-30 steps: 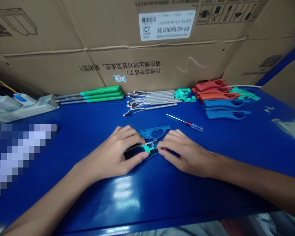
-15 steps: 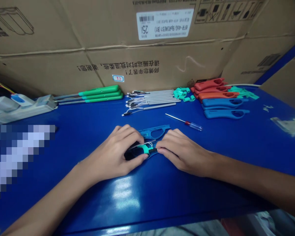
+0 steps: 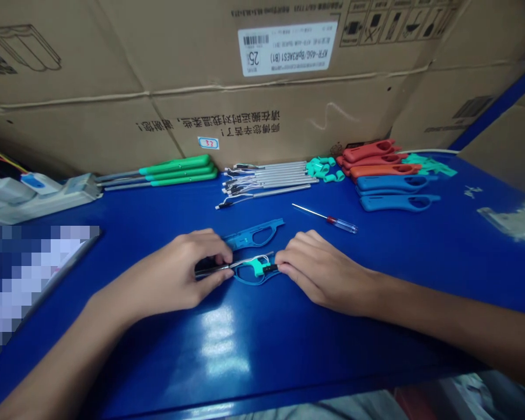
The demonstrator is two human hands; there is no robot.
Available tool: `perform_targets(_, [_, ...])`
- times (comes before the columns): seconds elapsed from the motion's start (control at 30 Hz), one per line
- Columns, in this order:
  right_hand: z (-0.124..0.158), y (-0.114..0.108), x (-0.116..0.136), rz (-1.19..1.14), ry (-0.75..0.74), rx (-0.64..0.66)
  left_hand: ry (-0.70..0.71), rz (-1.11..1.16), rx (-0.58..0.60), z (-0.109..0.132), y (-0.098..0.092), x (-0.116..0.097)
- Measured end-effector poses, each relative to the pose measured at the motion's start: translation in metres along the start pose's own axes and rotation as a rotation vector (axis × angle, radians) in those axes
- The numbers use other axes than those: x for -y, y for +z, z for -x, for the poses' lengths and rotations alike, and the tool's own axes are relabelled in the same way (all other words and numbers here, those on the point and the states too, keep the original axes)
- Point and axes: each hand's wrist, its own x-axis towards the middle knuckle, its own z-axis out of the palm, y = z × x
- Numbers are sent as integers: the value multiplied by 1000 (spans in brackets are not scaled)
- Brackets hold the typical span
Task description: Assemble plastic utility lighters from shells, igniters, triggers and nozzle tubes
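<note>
A blue shell half (image 3: pixel 249 280) lies on the table with a teal trigger piece (image 3: pixel 258 267) and white wires in it. My left hand (image 3: pixel 192 268) pinches a metal rod (image 3: pixel 212 270) at the shell's left side. My right hand (image 3: pixel 319 268) is closed on a small black part (image 3: pixel 270 268) at the shell's right end. Just behind them lies another blue shell half (image 3: pixel 262 233), its left end near the fingers of my left hand.
A screwdriver (image 3: pixel 343 225) lies behind my right hand. Along the cardboard (image 3: pixel 227 105) are green lighters (image 3: pixel 181 170), metal rods with wires (image 3: pixel 280 178), teal pieces (image 3: pixel 321 168), and red and blue shells (image 3: pixel 389 202). A power strip (image 3: pixel 70 195) sits at left.
My left hand has moved left, from the teal piece to the metal rod. The rear shell half has shifted left. My right hand stays at the black part.
</note>
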Motion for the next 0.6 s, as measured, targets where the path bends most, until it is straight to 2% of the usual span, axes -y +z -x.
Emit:
perform_targets(0.47, [1, 0, 1, 14, 1, 25, 31, -127, -92, -1, 4, -1])
perform_targets(0.6, [1, 0, 1, 32, 4, 37, 104, -97, -177, -3, 8, -5])
